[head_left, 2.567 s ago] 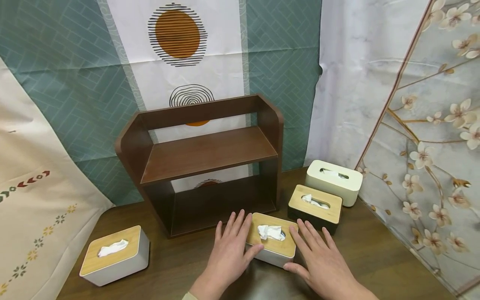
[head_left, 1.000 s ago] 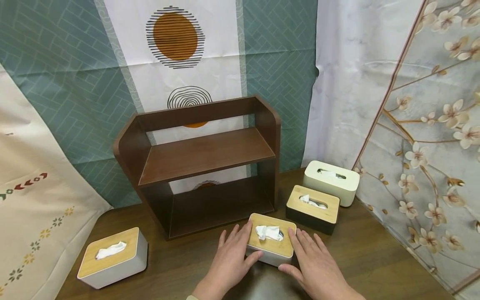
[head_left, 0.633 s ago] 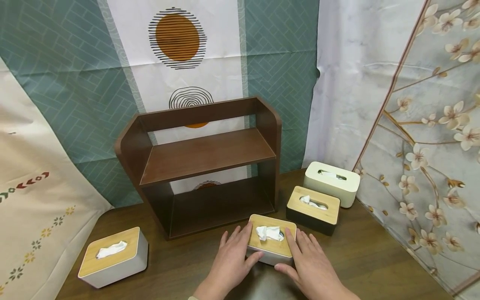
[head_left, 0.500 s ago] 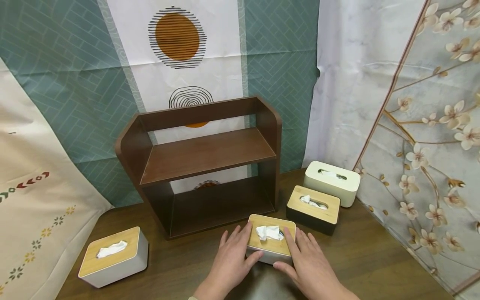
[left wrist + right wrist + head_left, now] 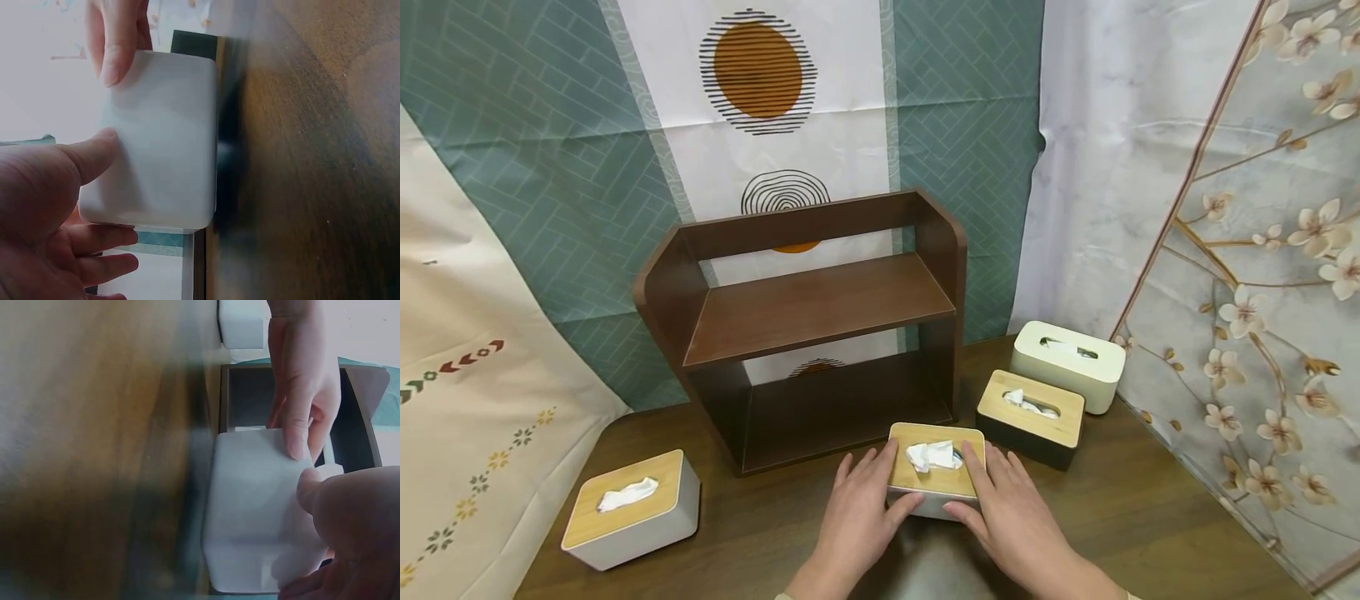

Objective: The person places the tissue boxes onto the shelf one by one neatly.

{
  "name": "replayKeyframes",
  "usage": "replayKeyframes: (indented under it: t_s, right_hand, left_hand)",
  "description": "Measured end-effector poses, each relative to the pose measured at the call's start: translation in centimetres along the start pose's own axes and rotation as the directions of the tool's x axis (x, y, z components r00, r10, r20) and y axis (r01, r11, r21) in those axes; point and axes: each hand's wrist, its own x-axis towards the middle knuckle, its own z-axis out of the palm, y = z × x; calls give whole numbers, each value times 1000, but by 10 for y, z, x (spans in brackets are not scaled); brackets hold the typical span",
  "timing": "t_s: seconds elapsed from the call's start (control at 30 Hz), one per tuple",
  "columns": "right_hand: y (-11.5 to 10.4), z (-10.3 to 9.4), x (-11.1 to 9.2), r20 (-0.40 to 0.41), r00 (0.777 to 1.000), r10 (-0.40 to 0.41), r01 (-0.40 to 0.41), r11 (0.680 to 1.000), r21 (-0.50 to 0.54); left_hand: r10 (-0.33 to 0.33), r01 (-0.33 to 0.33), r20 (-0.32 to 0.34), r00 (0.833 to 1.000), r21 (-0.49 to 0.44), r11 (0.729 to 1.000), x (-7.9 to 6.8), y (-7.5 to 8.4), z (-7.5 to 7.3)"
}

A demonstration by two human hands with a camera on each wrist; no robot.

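From where I stand, the person's left hand (image 5: 859, 515) and right hand (image 5: 1018, 521) grip a pale, rounded box with a light wooden lid (image 5: 928, 486) from either side, thumbs against its near face. White tissue pokes from its slot. It sits in front of the right end of a dark brown wooden two-tier shelf (image 5: 820, 310); whether its base touches the brown wooden table (image 5: 760, 537) I can't tell. Just right are a black box with a wooden lid (image 5: 1026, 423) and a cream box (image 5: 1067, 371).
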Motion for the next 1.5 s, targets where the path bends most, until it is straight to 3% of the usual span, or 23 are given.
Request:
replayKeyframes:
  t_s: [0.27, 0.5, 0.83, 1.17, 1.5]
  right_hand:
    - [1, 2, 19, -46, 998, -48, 48, 999, 4]
    - [-2, 3, 34, -7, 998, -59, 59, 996, 65]
    - [2, 8, 53, 5, 995, -103, 102, 989, 108]
    - [8, 12, 74, 104, 991, -86, 71, 988, 139]
    - [13, 18, 98, 124, 988, -90, 71, 985, 155]
  left_hand:
    - [-53, 54, -49, 997, 13, 998, 4, -1, -6]
    - [-67, 73, -114, 991, 48, 996, 3, -6, -11]
    - [-125, 133, -117, 985, 61, 989, 10, -14, -11]
    - [-130, 144, -157, 979, 83, 986, 20, -22, -12]
    - [-117, 136, -193, 974, 88, 987, 35, -33, -10]
